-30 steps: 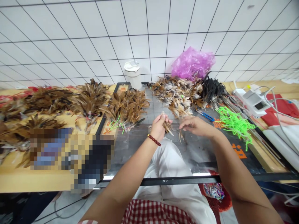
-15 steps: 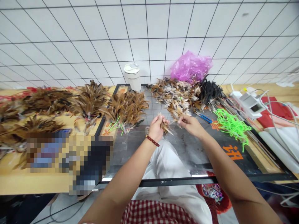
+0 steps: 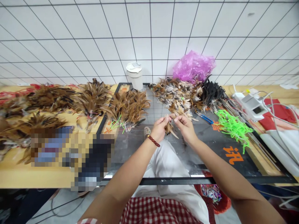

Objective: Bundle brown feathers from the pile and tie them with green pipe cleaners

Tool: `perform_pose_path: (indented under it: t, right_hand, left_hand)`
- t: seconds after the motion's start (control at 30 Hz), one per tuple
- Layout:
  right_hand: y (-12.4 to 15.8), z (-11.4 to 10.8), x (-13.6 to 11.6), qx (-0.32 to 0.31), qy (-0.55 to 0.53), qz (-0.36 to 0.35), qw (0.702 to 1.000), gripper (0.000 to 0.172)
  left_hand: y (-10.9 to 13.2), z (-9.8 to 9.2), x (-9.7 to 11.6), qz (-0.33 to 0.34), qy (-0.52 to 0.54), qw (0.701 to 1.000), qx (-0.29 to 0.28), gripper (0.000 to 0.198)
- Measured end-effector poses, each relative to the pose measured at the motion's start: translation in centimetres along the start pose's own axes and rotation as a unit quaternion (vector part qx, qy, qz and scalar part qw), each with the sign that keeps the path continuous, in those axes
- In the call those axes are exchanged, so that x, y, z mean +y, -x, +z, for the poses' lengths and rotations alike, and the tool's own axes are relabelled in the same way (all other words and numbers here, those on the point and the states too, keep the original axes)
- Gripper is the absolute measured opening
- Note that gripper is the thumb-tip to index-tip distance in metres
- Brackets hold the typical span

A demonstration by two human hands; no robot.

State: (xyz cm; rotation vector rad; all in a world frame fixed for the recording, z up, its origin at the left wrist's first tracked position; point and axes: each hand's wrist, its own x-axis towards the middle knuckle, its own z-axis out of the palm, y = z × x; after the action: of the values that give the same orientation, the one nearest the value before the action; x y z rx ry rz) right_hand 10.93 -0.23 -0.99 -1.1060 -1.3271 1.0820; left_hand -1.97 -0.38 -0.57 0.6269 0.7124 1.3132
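A small bunch of brown feathers (image 3: 168, 128) hangs tips down from the pinched fingers of my left hand (image 3: 160, 128), which wears a dark red bead bracelet. Close beside it, my right hand (image 3: 185, 126) is closed in a pinch at the quill ends, on a feather that its fingers mostly hide. The fingertips of both hands nearly meet over the dark glass tabletop. Just beyond them lies a loose heap of mixed brown, white and grey feathers (image 3: 173, 95). Left of my hands is a pile of brown feather bunches (image 3: 129, 105) with green ties.
Bright green cords (image 3: 233, 126) and blue thread snips (image 3: 205, 118) lie to the right, near black feathers (image 3: 212, 91). A white lidded cup (image 3: 135, 76) and a pink plastic bag (image 3: 193, 67) stand by the tiled wall. A white power strip (image 3: 252, 105) trails cables at far right.
My right hand has come in from the heap side to meet my left hand at the quills. My left hand has shifted slightly right, still holding the bunch. The whole view has turned a little.
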Motion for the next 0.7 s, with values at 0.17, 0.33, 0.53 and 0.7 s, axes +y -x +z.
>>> perform_pose_path:
  t: [0.17,0.33,0.53,0.7]
  right_hand:
    - [0.8,0.3,0.0,-0.060,0.051,-0.034,0.996,0.030]
    - [0.9,-0.4,-1.0,-0.028,0.127,-0.086,0.988,0.024]
    - [0.8,-0.8,-1.5,-0.019,0.221,-0.190,0.956,0.025]
    - [1.1,-1.0,-2.0,-0.032,0.297,-0.233,0.925,0.021]
  left_hand:
    - [0.2,0.1,0.1,-0.023,0.044,0.998,-0.034,0.024]
    - [-0.2,-0.3,-0.1,-0.018,0.014,1.000,0.009,0.027]
    - [-0.3,-0.4,-0.7,0.023,-0.063,0.997,0.041,0.026]
    - [-0.1,-0.2,-1.2,0.035,-0.132,0.990,0.037,0.021]
